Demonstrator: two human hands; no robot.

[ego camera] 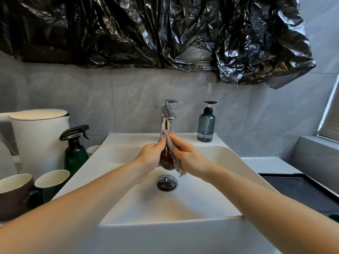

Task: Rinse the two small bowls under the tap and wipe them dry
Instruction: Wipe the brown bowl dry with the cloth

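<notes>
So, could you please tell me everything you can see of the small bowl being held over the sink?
The small bowl looks brown and glossy, perhaps glazed ceramic. It is tipped on edge above the white sink, in front of the chrome tap. The left hand grips its left side, while the right hand presses a grey cloth against it. Hands and cloth hide most of it, and no running water shows.
</notes>
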